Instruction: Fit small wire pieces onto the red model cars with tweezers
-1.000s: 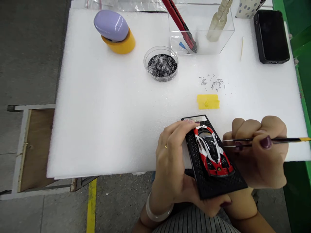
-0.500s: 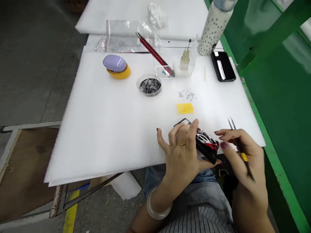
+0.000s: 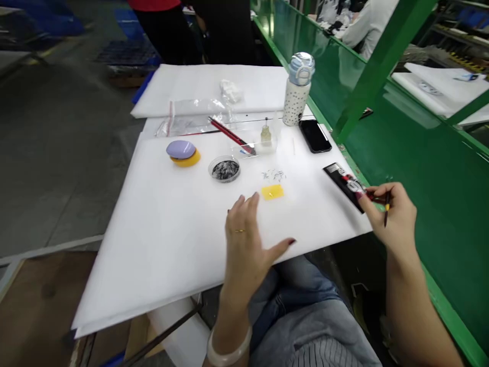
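My right hand (image 3: 395,216) grips a toy model car (image 3: 353,184) in red, white and black. The car is on a flat black base (image 3: 341,184), tilted by the table's right edge. Tweezers (image 3: 387,209) with a yellow band are tucked in the same hand, their tips blurred. My left hand (image 3: 244,237) is open, fingers apart, over the white table cover, holding nothing. Just beyond its fingertips lies a piece of yellow tape (image 3: 272,192). Behind the tape are small dark slivers (image 3: 274,175), and a round clear dish (image 3: 224,169) with more dark slivers.
A purple-and-yellow oval object (image 3: 183,153) sits at left. Further back are a clear tray (image 3: 263,152) with a small bottle (image 3: 266,135), red-and-black tweezers (image 3: 231,134), a plastic bag (image 3: 198,114), a phone (image 3: 315,136) and a drink bottle (image 3: 297,97). A green frame (image 3: 412,153) borders the right.
My left hand has let go of the model car and moved left. My right hand now holds the car and base, off to the right. The camera view has tilted up.
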The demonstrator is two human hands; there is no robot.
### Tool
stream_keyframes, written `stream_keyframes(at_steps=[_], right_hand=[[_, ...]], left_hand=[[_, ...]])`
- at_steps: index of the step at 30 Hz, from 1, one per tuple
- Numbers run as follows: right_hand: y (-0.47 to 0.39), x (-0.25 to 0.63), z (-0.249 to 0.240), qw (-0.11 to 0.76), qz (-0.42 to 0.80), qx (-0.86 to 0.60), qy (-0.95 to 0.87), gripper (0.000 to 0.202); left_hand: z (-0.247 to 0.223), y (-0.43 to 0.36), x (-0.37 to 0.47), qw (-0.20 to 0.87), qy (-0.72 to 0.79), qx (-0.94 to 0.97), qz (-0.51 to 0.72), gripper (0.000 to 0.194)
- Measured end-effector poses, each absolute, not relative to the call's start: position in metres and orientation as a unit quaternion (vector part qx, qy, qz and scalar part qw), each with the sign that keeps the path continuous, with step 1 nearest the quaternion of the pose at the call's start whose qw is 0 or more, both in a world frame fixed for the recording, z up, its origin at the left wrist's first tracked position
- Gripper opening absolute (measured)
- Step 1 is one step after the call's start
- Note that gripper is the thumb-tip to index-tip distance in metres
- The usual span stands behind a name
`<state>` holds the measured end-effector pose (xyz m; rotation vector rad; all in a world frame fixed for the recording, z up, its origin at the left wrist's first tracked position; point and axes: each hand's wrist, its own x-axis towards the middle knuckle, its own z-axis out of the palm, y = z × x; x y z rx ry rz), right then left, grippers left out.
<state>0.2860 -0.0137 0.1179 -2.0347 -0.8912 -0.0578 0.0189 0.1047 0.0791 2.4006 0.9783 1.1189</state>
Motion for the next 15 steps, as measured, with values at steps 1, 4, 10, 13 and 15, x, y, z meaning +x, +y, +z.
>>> stream_keyframes(at_steps=[1, 4, 10, 13, 15], right_hand=[[-0.018, 0.309, 0.119, 0.398, -0.071, -0.853, -0.331, 0.029], [-0.037, 0.369, 0.115, 0.288, -0.129, -0.918, -0.241, 0.025], [-0.075, 0.424, 0.088, 0.238, -0.131, -0.949, -0.158, 0.025], [-0.088, 0.435, 0.09, 0.237, -0.11, -0.952, -0.158, 0.031], [-0.089, 0.444, 0.105, 0.239, -0.107, -0.951, -0.162, 0.036]], left_hand=[[0.078, 0.111, 0.011, 0.172, 0.358, 0.845, 0.359, 0.079], [0.072, 0.124, -0.003, 0.186, 0.388, 0.858, 0.28, 0.07], [0.066, 0.125, -0.007, 0.168, 0.369, 0.879, 0.252, 0.066], [0.065, 0.125, -0.01, 0.174, 0.368, 0.879, 0.249, 0.063], [0.064, 0.125, -0.013, 0.168, 0.369, 0.879, 0.251, 0.062]])
